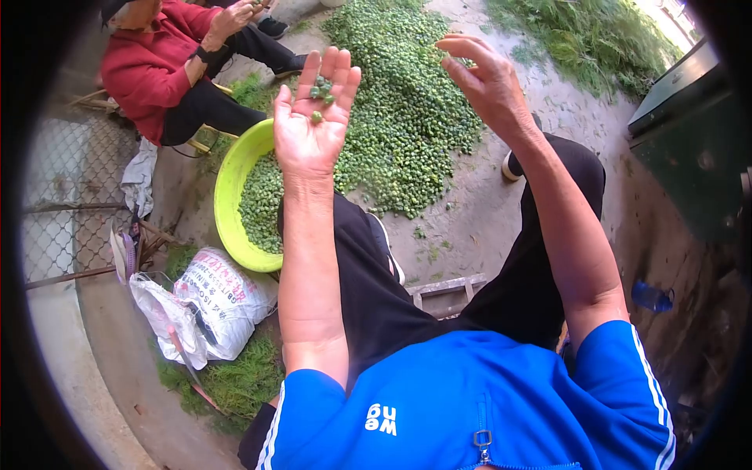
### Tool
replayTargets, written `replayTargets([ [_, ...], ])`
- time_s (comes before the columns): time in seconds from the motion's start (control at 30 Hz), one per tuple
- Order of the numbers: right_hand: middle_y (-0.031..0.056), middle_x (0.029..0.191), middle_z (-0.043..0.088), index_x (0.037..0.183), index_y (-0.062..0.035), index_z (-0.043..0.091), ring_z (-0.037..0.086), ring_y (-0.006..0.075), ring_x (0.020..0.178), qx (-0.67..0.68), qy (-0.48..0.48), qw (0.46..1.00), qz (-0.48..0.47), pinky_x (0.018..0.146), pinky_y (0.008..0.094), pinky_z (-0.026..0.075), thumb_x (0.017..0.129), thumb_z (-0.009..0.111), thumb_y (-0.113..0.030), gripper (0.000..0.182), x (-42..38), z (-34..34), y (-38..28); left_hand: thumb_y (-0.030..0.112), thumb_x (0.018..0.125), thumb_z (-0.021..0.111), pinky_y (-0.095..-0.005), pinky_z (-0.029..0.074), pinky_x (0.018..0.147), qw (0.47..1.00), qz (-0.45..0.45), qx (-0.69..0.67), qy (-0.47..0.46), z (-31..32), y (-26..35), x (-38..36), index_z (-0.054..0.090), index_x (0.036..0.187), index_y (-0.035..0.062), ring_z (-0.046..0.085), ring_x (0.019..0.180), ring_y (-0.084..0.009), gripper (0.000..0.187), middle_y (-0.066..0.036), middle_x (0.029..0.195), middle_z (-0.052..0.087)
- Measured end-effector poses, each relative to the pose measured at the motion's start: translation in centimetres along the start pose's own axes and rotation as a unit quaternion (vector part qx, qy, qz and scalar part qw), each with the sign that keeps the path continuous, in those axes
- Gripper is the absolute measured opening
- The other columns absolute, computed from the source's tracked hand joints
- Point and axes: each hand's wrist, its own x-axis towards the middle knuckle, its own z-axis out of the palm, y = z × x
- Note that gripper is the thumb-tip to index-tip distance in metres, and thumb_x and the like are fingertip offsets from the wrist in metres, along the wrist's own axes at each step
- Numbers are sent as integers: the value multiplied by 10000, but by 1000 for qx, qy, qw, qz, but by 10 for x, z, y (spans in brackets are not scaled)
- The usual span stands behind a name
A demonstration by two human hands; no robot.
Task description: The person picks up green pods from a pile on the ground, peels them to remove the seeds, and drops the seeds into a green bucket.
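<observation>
My left hand (307, 137) is held palm up with its fingers stretched out. A few small round green fruits (316, 117) lie loose on its palm and fingers. My right hand (495, 88) is raised on the other side, fingers bent and thumb apart from them, with nothing visible between. Below and beyond both hands, a large pile of the same green fruits (399, 157) spreads over the ground. A yellow-green basin (227, 192), partly filled with small green fruits, stands left of my left forearm, which hides part of its rim.
A person in a red top (149, 70) sits at upper left, hands raised. White woven sacks (227, 294) lie near a wire mesh fence (74, 196). Feathery green plants (587, 39) are heaped at upper right, near a dark green box (689, 149). A blue plastic item (652, 297) lies at right.
</observation>
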Motion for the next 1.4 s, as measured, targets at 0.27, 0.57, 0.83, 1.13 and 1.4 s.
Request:
replayTargets([
  [0.27,90,1045,642,1071,-82,647,640,205,838,21,-43,999,-4,746,324,509,885,591,-215,235,2,8,3,371,1006,274,-440,495,856,991,57,66,104,-24,80,-16,398,1300,-55,462,1176,-394,531,-294,1291,434],
  [0.57,54,895,686,1064,-74,662,629,109,858,155,-113,979,68,724,268,484,918,564,-169,200,0,19,-12,94,960,271,-522,348,1075,991,72,101,55,-1,134,-65,367,1300,-84,348,1309,-411,396,-291,1391,359],
  [0.83,82,921,636,952,-52,663,639,216,850,97,2,985,-146,736,309,512,834,635,-61,121,-12,35,-43,114,966,288,-526,301,1101,997,-51,35,39,16,9,-33,355,1322,-84,350,1310,-400,413,-268,1395,366],
  [1.13,127,830,624,852,-14,637,630,279,770,128,47,981,-135,692,365,516,825,639,-112,101,-3,13,-30,56,926,372,-431,504,955,987,-28,108,118,5,58,-38,492,1180,-106,445,1232,-404,323,-294,1268,480],
  [1.4,-25,784,574,1058,-65,635,478,53,694,158,-71,982,78,603,212,401,925,535,-134,180,-16,-18,-39,434,849,605,-615,146,1055,571,174,658,460,0,196,-98,409,1385,144,126,1403,-363,640,-119,1466,336],
])
